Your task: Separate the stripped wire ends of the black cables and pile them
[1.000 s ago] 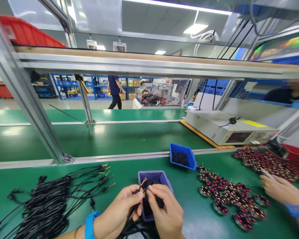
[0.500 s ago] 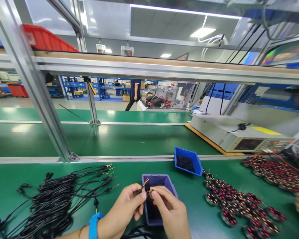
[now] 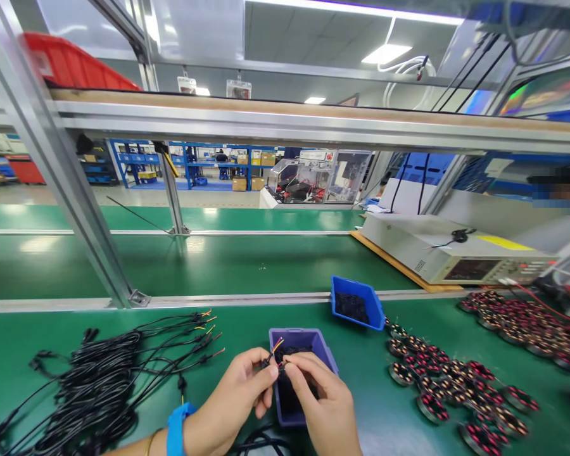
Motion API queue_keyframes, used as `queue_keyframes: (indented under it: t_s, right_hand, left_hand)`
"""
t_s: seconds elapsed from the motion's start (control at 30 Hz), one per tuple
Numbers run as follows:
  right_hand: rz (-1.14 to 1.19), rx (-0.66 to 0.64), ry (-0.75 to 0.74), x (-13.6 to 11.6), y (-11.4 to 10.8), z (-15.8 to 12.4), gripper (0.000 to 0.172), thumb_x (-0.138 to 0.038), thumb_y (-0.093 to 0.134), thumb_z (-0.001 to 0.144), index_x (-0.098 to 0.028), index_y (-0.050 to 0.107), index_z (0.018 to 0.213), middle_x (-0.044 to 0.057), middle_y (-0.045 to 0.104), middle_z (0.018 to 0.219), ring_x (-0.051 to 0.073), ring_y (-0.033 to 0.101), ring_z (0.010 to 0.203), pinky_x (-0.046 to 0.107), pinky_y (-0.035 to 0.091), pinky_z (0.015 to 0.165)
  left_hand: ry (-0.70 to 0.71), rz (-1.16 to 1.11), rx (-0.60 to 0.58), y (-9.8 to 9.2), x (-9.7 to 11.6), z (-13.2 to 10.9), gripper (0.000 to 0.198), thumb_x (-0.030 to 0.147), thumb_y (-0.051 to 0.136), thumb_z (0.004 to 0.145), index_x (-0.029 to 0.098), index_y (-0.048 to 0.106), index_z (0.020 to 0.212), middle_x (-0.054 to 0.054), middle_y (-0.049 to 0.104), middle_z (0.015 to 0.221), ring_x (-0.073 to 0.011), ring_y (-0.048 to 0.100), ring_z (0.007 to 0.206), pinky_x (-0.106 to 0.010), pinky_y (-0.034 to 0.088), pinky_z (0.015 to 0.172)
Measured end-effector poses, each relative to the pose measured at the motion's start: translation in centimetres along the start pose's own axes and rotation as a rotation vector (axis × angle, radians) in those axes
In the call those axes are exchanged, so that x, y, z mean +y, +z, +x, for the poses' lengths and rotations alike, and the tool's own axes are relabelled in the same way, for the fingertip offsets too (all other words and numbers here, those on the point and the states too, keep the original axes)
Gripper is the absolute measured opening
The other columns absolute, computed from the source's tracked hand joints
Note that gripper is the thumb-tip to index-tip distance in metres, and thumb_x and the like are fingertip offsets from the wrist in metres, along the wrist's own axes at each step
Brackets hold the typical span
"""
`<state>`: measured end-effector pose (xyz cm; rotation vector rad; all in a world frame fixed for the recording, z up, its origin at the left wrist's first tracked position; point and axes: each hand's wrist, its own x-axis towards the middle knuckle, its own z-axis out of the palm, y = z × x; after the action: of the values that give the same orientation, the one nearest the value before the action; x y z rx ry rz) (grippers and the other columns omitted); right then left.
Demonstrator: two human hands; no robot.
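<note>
My left hand (image 3: 237,389), with a blue band at the wrist, pinches a black cable end whose thin yellow and red wires (image 3: 277,346) stick up past the fingers. Close against it, the fingertips of my right hand (image 3: 325,399) are closed on a small dark piece at the wires; its exact shape is too small to make out. Both hands are above a purple bin (image 3: 320,345) containing small black parts. More black cable (image 3: 261,440) lies below the hands at the bottom edge.
Left lies a pile of black cables (image 3: 99,373) with bared coloured ends. A blue bin (image 3: 373,310) of black parts stands behind the purple one. Wound copper motor stators (image 3: 449,380) spread across the right. Beyond are a bench instrument (image 3: 437,253) and a metal frame post (image 3: 71,158). Another person's hand shows far right.
The view has shifted slightly. My hands keep nearly the same pose at the wires. A person walking in the background has gone mostly behind the machine, and the hand at far right has withdrawn.
</note>
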<state>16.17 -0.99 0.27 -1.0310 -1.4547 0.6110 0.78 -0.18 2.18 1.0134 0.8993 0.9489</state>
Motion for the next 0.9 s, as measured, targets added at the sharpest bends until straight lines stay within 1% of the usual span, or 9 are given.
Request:
queue_keyframes:
  t_s: [0.07,0.13,0.27,0.33,0.47,0.6,0.73,0.9]
  right_hand:
    - [-0.034,-0.012,-0.026,-0.1,-0.1,0.0,0.017,-0.033,0.066,0.091,-0.022,0.079,0.087,0.006,0.076,0.081,0.021,0.072,0.072,0.027,0.059,0.069]
    - [-0.075,-0.051,-0.085,-0.2,-0.3,0.1,0.017,-0.028,0.063,0.093,-0.023,0.079,0.091,0.006,0.075,0.083,0.020,0.071,0.074,0.027,0.059,0.070]
    - [-0.208,-0.154,-0.285,-0.2,-1.1,0.7,0.027,-0.017,0.053,0.097,-0.026,0.077,0.107,0.006,0.072,0.085,0.019,0.069,0.075,0.028,0.057,0.066]
    - [-0.259,-0.162,-0.351,-0.3,-1.5,0.9,0.030,-0.015,0.051,0.097,-0.026,0.075,0.111,0.006,0.070,0.084,0.019,0.067,0.075,0.028,0.056,0.064]
    - [-0.273,-0.134,-0.367,-0.5,-2.2,1.3,0.026,-0.012,0.052,0.096,-0.024,0.073,0.107,0.005,0.067,0.085,0.018,0.065,0.076,0.028,0.055,0.066]
    - [-0.309,-0.167,-0.418,-0.6,-2.4,1.4,0.030,-0.007,0.047,0.095,-0.023,0.072,0.100,0.005,0.065,0.084,0.018,0.064,0.076,0.027,0.054,0.063]
    - [-0.373,-0.187,-0.458,-0.7,-2.5,1.3,0.033,-0.006,0.045,0.094,-0.024,0.071,0.102,0.006,0.065,0.084,0.019,0.063,0.075,0.028,0.054,0.064]
    - [-0.408,-0.199,-0.485,-0.8,-2.5,1.4,0.032,-0.007,0.044,0.095,-0.023,0.071,0.102,0.007,0.065,0.084,0.019,0.063,0.075,0.029,0.054,0.064]
  left_hand:
    - [0.007,-0.006,-0.004,0.0,0.0,0.0,0.045,0.059,0.075,0.073,0.018,0.058,0.076,0.008,0.048,0.052,-0.0067,0.039,0.043,-0.020,0.027,0.043]
    - [0.013,-0.019,-0.006,0.0,0.1,0.0,0.045,0.058,0.077,0.073,0.017,0.060,0.078,0.007,0.051,0.051,-0.0067,0.040,0.043,-0.020,0.028,0.043]
    - [0.009,-0.025,0.014,0.1,0.4,-0.1,0.045,0.056,0.079,0.071,0.015,0.064,0.081,0.005,0.054,0.050,-0.0075,0.044,0.043,-0.019,0.030,0.043]
    - [0.000,-0.014,0.019,0.2,0.5,-0.2,0.043,0.054,0.080,0.071,0.015,0.064,0.079,0.005,0.054,0.051,-0.0076,0.044,0.044,-0.019,0.031,0.044]
    - [-0.013,-0.008,-0.008,0.2,0.5,-0.3,0.038,0.050,0.080,0.071,0.016,0.063,0.077,0.006,0.052,0.052,-0.0074,0.044,0.046,-0.017,0.031,0.043]
    - [-0.023,0.016,-0.033,0.2,0.5,-0.4,0.032,0.045,0.078,0.073,0.016,0.065,0.078,0.006,0.052,0.050,-0.0077,0.044,0.045,-0.017,0.031,0.043]
    - [-0.039,0.027,-0.032,0.3,0.6,-0.5,0.031,0.044,0.078,0.073,0.017,0.064,0.075,0.006,0.051,0.049,-0.0080,0.044,0.043,-0.018,0.031,0.043]
    - [-0.031,0.030,-0.021,0.1,0.4,-0.3,0.033,0.046,0.079,0.072,0.017,0.065,0.077,0.006,0.052,0.050,-0.0086,0.046,0.045,-0.018,0.031,0.043]
